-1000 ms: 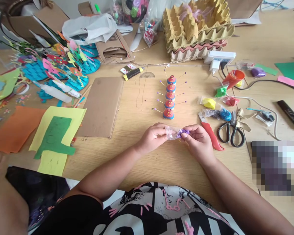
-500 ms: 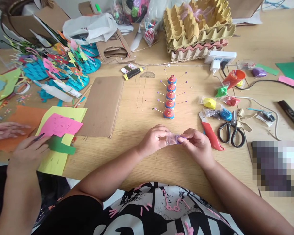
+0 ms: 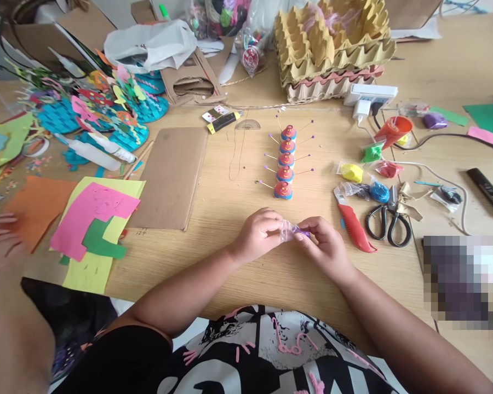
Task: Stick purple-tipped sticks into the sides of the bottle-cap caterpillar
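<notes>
A small clear plastic bag [image 3: 286, 231] with something purple in it is stretched between my two hands, just above the table. My left hand [image 3: 258, 234] pinches the bag's clear end. At the purple end, the thumb and fingers of my right hand [image 3: 324, 244] are closed; the purple stuff looks like modelling clay, partly hidden by them. Beyond my hands stands a row of several little red and blue clay figures [image 3: 286, 160] with smiling faces, most with purple-tipped sticks out at their sides. To the right of my right hand lie a red-handled cutter [image 3: 355, 225] and black scissors [image 3: 388, 219].
Bagged yellow clay [image 3: 350, 172] and blue clay [image 3: 378, 191] lie at right, near a power strip [image 3: 372, 94]. Egg trays [image 3: 332, 54] are stacked behind. Left are a cardboard sheet [image 3: 168, 178], coloured paper [image 3: 80, 219] and a co-worker's hand [image 3: 2, 241].
My hands stay nearly in place, the fingers shifting slightly on the bag. The co-worker's hands have moved left, off the pink paper.
</notes>
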The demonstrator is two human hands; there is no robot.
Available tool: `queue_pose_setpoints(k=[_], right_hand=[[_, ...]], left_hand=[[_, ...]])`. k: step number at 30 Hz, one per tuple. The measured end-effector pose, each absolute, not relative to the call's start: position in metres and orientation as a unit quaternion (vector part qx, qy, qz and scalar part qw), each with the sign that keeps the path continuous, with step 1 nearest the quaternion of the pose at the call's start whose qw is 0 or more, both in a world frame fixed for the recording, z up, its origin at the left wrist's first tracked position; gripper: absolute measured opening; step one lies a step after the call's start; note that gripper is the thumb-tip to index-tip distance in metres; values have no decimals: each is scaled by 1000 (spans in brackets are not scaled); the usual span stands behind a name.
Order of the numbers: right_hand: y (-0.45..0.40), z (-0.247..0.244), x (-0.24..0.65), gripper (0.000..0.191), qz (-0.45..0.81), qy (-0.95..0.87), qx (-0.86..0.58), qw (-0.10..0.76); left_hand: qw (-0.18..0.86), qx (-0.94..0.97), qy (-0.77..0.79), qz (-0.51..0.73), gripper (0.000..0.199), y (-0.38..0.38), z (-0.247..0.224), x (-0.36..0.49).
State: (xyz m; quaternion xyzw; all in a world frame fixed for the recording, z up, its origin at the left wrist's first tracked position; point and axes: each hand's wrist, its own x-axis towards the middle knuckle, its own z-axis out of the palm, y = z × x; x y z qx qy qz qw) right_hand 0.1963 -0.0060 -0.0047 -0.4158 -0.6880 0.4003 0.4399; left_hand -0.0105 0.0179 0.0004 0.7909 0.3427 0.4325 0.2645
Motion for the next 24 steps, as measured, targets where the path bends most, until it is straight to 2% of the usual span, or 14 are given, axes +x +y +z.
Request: queue_pose_setpoints(k=[3,9,17,24], right_hand=[[-6,-7,196,12,416,-672,-415,451],[-3,-7,194,20,510,-581,-422,473],[0,-1,193,29,552,-488,-448,507],[-1,-3,193,28,551,-497,-446,500]], left_hand=[[262,795,346,423,15,17,0,-10],[276,757,377,458,6,15,-4,-9],[407,635,420,505,23,17,-7,-10],[393,666,404,489,21,19,-10,-11]])
